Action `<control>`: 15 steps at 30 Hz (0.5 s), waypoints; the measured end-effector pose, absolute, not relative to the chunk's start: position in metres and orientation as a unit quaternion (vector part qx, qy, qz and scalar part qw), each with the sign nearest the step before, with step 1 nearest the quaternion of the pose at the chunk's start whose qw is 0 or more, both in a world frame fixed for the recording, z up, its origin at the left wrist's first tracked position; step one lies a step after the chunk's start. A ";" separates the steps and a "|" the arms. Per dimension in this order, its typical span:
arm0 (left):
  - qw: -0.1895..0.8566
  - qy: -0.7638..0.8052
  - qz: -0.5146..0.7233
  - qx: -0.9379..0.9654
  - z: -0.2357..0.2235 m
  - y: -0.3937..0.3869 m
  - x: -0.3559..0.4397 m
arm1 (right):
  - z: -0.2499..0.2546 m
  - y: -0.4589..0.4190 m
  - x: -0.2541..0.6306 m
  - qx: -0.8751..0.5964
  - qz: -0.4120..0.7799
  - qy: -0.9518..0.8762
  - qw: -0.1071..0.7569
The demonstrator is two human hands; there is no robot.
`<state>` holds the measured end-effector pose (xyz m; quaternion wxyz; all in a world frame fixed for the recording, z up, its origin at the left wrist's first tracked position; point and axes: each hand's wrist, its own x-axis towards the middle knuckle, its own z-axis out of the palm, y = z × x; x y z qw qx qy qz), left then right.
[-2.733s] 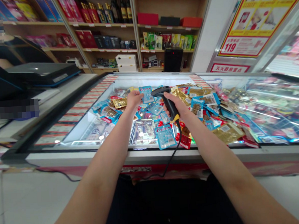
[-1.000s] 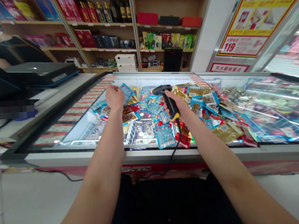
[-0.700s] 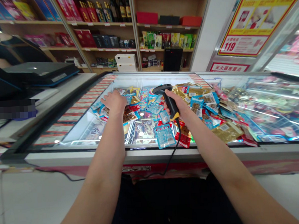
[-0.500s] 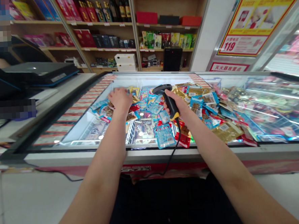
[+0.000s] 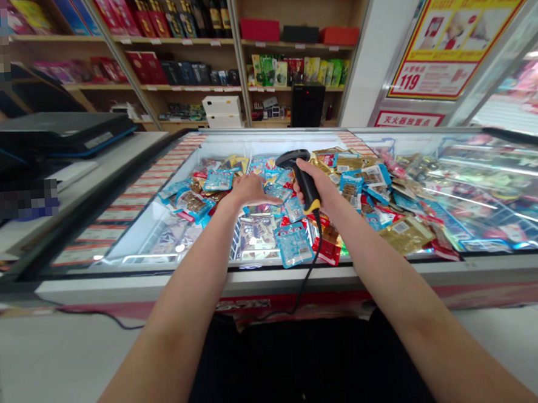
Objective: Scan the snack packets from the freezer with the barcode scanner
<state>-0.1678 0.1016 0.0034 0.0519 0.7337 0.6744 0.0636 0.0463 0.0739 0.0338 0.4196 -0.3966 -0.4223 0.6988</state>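
My right hand (image 5: pixel 321 185) is wrapped round the handle of a black and yellow barcode scanner (image 5: pixel 306 187), its head pointing left and its cord hanging toward me. Over the middle of the glass-topped case, my left hand (image 5: pixel 251 189) is open, thumb stretched out to the right, close above blue snack packets (image 5: pixel 277 194). Some of its fingertips are hidden. Just left of that hand lies a blue packet (image 5: pixel 219 180) on the left-hand pile. A larger blue packet (image 5: pixel 293 245) lies flat near the front edge, beside a red packet (image 5: pixel 330 250).
Gold packets (image 5: pixel 408 236) and others are heaped on the right of the display case (image 5: pixel 132 281). A black device with a flat top (image 5: pixel 64 134) stands on the counter at left. Shelves of boxes and bottles line the back. A black cable (image 5: pixel 105 316) runs along the case's front.
My left hand has moved right from the left-hand pile toward the middle packets. A blue packet now shows where it was. My right hand still holds the scanner in nearly the same place.
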 end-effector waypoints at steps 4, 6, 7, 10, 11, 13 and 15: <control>0.049 0.678 0.050 0.732 0.000 0.105 -0.170 | 0.033 0.074 0.046 -0.398 0.699 -0.425 0.416; 0.051 0.681 0.062 0.728 -0.003 0.108 -0.172 | 0.033 0.074 0.046 -0.400 0.696 -0.428 0.415; 0.054 0.681 0.073 0.726 -0.004 0.110 -0.174 | 0.032 0.074 0.046 -0.400 0.695 -0.429 0.415; 0.072 0.684 0.122 0.716 -0.007 0.112 -0.177 | 0.032 0.074 0.046 -0.398 0.696 -0.431 0.415; 0.081 0.686 0.141 0.709 -0.007 0.112 -0.177 | 0.032 0.074 0.046 -0.398 0.696 -0.430 0.415; 0.102 0.689 0.184 0.694 -0.006 0.112 -0.178 | 0.032 0.073 0.046 -0.398 0.697 -0.428 0.415; 0.125 0.683 0.232 0.681 -0.005 0.111 -0.178 | 0.032 0.073 0.046 -0.394 0.698 -0.429 0.416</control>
